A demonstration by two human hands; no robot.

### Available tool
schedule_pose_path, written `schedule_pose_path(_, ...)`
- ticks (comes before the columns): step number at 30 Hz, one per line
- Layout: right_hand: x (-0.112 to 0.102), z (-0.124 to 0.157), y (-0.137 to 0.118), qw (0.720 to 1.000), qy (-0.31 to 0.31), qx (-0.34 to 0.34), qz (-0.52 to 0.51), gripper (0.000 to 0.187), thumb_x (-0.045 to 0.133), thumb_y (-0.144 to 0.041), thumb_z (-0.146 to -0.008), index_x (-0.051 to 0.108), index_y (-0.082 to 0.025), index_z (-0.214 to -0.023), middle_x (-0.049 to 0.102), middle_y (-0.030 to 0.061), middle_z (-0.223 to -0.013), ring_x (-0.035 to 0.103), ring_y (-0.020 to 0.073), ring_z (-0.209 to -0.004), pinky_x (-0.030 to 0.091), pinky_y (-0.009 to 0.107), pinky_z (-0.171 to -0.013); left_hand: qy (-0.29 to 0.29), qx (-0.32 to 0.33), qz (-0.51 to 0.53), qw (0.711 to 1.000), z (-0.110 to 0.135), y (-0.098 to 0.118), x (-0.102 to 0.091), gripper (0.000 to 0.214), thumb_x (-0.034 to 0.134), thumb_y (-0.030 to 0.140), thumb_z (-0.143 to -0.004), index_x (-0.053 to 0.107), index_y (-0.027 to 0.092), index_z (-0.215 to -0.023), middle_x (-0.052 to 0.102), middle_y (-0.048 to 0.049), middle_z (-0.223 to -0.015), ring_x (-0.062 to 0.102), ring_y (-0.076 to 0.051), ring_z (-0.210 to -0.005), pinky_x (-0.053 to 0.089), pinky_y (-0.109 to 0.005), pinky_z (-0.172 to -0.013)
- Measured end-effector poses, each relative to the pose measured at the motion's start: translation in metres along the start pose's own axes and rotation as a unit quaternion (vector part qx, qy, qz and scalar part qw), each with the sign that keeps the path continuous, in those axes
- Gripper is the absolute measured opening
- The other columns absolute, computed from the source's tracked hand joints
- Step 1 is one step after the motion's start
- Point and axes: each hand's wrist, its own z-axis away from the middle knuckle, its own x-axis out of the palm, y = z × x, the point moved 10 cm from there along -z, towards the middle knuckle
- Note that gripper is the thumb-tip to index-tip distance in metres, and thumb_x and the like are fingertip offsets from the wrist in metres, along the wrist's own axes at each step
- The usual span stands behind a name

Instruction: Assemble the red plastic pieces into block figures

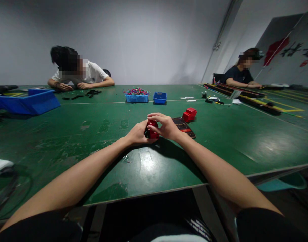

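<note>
A small red plastic part (154,130) is held between my two hands, just above the green table or resting on it; I cannot tell which. Fingers of my left hand (139,133) are closed around its left side. From the right, my right hand (166,126) curls over its top and side, thumb and fingers against it. Much of the part is hidden by the hands, so its exact kind does not show. Just beyond my right hand lies a dark, flat, phone-like slab (182,125) with lit figures and a red band. Another red blocky part (189,115) sits at its far end.
On the green table (105,168) stand a light-blue bin (137,98) of colourful small pieces, a small blue tray (160,97) and a large blue bin (30,102). Black pieces lie before a person (93,72) opposite. Another person (238,72) sits far right, beside long dark strips (226,92).
</note>
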Motion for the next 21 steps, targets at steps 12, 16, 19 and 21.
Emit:
schedule_pose_path(12, 0.0015, -0.0001, 0.0016, 1.000, -0.020, 0.021, 0.005, 0.024, 0.062, -0.025, -0.084, 0.065, -0.015, -0.105, 0.068, 0.0151, -0.112, 0.066, 0.0226, -0.104, 0.053, 0.039, -0.091, 0.001, 0.007, 0.006, 1.000, 0.0002, 0.0000, 0.0009, 0.065, 0.072, 0.051, -0.068, 0.048, 0.016, -0.117, 0.062, -0.0131, -0.113, 0.062, -0.030, -0.102, 0.052, -0.044, -0.087)
schedule_pose_path(16, 0.0030, 0.0004, 0.0035, 0.999, -0.024, 0.028, 0.006, 0.025, 0.061, -0.024, -0.085, 0.064, -0.015, -0.107, 0.068, 0.0153, -0.112, 0.065, 0.0226, -0.105, 0.053, 0.039, -0.092, -0.002, 0.012, 0.012, 1.000, -0.0001, 0.0000, 0.0019, 0.066, 0.073, 0.049, -0.068, 0.047, 0.016, -0.119, 0.061, -0.0134, -0.115, 0.062, -0.029, -0.103, 0.051, -0.043, -0.088)
schedule_pose_path(19, 0.0036, 0.0008, 0.0051, 0.999, -0.025, 0.035, 0.005, 0.024, 0.061, -0.023, -0.084, 0.064, -0.015, -0.107, 0.068, 0.0149, -0.111, 0.066, 0.0225, -0.105, 0.053, 0.039, -0.093, -0.003, 0.015, 0.013, 1.000, -0.0003, 0.0003, 0.0022, 0.067, 0.073, 0.048, -0.068, 0.047, 0.016, -0.120, 0.061, -0.0137, -0.115, 0.062, -0.030, -0.104, 0.051, -0.044, -0.088)
schedule_pose_path(21, 0.0039, 0.0009, 0.0057, 0.999, -0.024, 0.038, 0.002, 0.024, 0.061, -0.023, -0.084, 0.064, -0.015, -0.106, 0.069, 0.0146, -0.110, 0.066, 0.0223, -0.104, 0.053, 0.038, -0.092, -0.005, 0.015, 0.014, 1.000, -0.0003, 0.0002, 0.0025, 0.066, 0.074, 0.048, -0.067, 0.047, 0.016, -0.119, 0.062, -0.0136, -0.115, 0.062, -0.030, -0.103, 0.051, -0.044, -0.088)
